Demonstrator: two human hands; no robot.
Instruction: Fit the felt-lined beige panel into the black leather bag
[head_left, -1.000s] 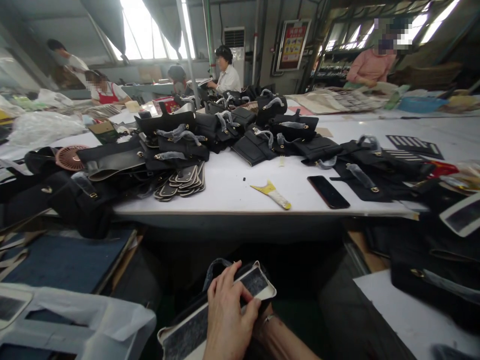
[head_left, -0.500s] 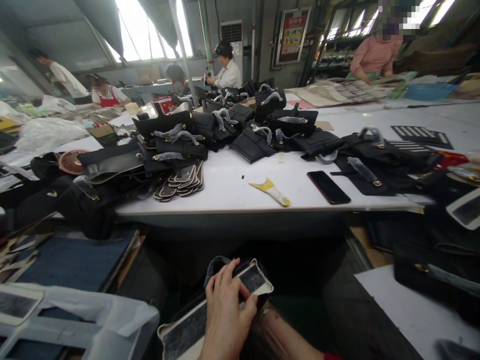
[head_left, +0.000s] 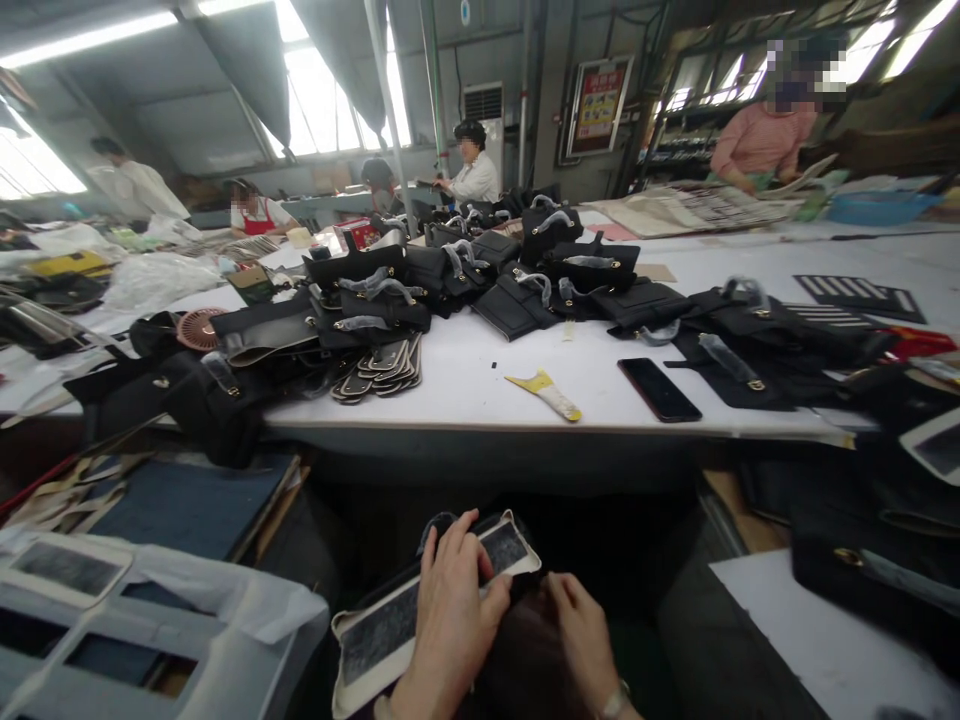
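Low in the view, below the table edge, my left hand presses down on a flat white-edged panel with a grey mesh face, fingers spread over its upper part. My right hand rests just to the right, fingers curled on the dark bag material under the panel. A watch shows on that wrist. The panel is tilted, its far corner near my left fingertips.
A white table carries piles of black bags, a stack of tabs, a yellow glue tube and a black phone. White frames lie at lower left. Several people work at tables behind.
The camera tilted and shifted right. My right hand has come into view beside the left one. My left hand stays on the panel.
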